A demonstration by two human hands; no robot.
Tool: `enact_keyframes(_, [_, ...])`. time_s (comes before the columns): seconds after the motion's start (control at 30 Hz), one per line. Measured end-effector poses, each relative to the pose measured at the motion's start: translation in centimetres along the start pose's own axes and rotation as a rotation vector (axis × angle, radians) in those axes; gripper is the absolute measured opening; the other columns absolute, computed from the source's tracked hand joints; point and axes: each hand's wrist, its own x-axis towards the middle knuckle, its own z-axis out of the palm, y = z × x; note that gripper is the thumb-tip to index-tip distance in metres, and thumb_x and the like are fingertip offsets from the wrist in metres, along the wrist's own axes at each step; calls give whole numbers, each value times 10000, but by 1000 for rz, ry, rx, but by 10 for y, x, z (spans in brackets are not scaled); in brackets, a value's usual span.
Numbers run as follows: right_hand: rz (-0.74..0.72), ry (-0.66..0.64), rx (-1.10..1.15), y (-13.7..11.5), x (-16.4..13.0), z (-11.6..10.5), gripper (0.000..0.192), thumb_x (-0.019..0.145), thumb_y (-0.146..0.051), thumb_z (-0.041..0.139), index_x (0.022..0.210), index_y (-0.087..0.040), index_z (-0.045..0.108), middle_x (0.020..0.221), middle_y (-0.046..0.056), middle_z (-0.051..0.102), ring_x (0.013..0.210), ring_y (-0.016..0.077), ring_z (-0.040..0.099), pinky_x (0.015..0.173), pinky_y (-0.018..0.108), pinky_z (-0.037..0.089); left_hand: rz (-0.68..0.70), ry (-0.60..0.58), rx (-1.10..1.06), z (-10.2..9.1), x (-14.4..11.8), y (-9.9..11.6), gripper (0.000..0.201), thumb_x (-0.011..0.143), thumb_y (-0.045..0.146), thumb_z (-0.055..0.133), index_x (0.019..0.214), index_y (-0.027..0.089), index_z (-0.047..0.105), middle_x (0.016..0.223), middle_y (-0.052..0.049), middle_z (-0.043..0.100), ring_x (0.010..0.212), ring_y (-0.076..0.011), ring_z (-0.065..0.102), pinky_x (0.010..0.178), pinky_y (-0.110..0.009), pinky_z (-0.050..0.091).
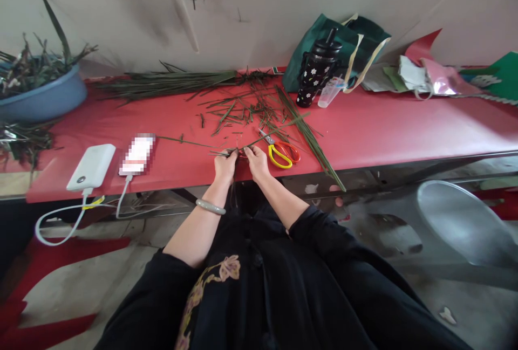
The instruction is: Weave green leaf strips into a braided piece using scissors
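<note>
My left hand [225,166] and my right hand [256,162] rest side by side at the front edge of the red table [384,129]. Both pinch a thin green leaf strip [238,150] that lies across the table top between the fingertips. A pale bangle [210,207] sits on my left wrist. Scissors with yellow and orange handles [282,153] lie just right of my right hand. Loose green leaf strips [251,107] are scattered behind the hands.
A white power bank [92,166] and a phone [137,154] lie at the left, with cables hanging off the edge. A blue basin [44,96] of leaves stands far left. A black bottle [318,72], a plastic cup, a green bag and coloured papers sit at the back right. A grey chair [465,220] stands at the right.
</note>
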Motion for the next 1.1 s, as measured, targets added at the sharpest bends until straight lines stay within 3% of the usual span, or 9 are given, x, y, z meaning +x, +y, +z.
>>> enact_keyframes(0.23, [-29, 8, -105, -6, -6, -10, 319, 715, -486, 502, 733, -168, 531, 616, -30, 548, 561, 86, 513, 529, 195, 405, -57, -20, -79, 2, -4, 4, 154, 623, 284, 634, 665, 138, 608, 563, 5, 598, 503, -105, 553, 537, -224, 441])
enact_keyframes(0.5, [-50, -76, -298, -3, -4, -15, 272, 735, -429, 491, 822, -186, 579, 732, -10, 605, 674, 103, 552, 633, 223, 442, -106, -79, -327, -1, -5, 3, 138, 622, 268, 608, 626, 134, 580, 568, -8, 608, 499, -117, 566, 572, -263, 467])
enact_keyframes(0.73, [72, -192, -21, -12, 7, -9, 271, 667, -369, 571, 841, -162, 584, 661, -39, 574, 564, 76, 516, 587, 223, 452, -77, -211, -324, -4, -3, 0, 177, 590, 208, 627, 731, 106, 652, 651, -34, 642, 565, -126, 586, 601, -263, 479])
enact_keyframes(0.9, [80, -176, 45, -13, 4, -10, 201, 641, -329, 586, 743, -161, 544, 615, -53, 540, 536, 68, 494, 571, 224, 446, -59, -203, -237, -4, -3, -2, 207, 606, 232, 641, 765, 101, 665, 647, -34, 640, 582, -125, 588, 671, -285, 484])
enact_keyframes(1.1, [27, -169, 85, -4, 5, -14, 221, 644, -347, 598, 758, -166, 543, 655, -46, 542, 568, 65, 492, 600, 222, 447, -58, -188, -208, -5, -5, 0, 213, 609, 238, 640, 775, 105, 661, 687, -37, 651, 612, -138, 596, 674, -297, 482])
